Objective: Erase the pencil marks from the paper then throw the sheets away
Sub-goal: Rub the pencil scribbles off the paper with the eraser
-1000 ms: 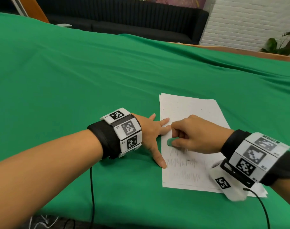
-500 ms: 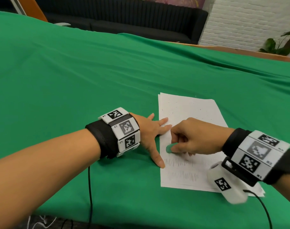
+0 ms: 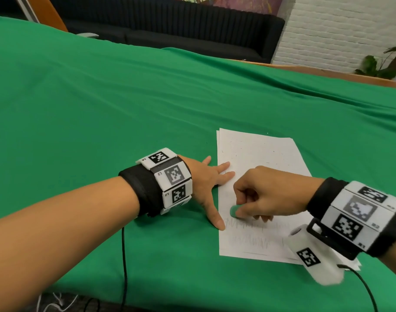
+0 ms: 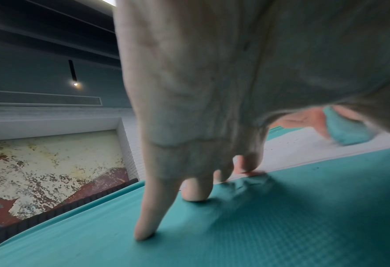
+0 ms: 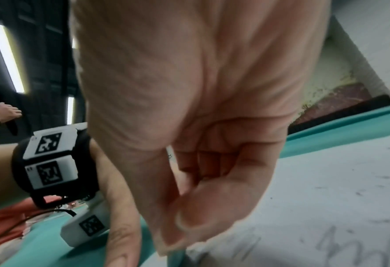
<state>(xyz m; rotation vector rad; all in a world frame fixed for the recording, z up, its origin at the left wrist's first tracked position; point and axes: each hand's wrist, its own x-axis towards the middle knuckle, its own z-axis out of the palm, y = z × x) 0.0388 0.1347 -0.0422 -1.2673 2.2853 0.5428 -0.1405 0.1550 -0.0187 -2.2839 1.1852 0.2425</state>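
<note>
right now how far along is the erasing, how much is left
Partly done. The upper part of the top sheet looks rubbed clean, only crumbs there. In hand: the right hand pinches the green eraser at the top scribble row, the left hand pressing the paper's edge. Left: two pencil rows, then binning the sheets.

Head cam high, angled down-forward over worktop (image 3: 102, 109); wrist cams very close, low along palms; all three share paper (image 3: 260, 154) (image 4: 303, 150) (image 5: 326, 180), lower right of head frame
</note>
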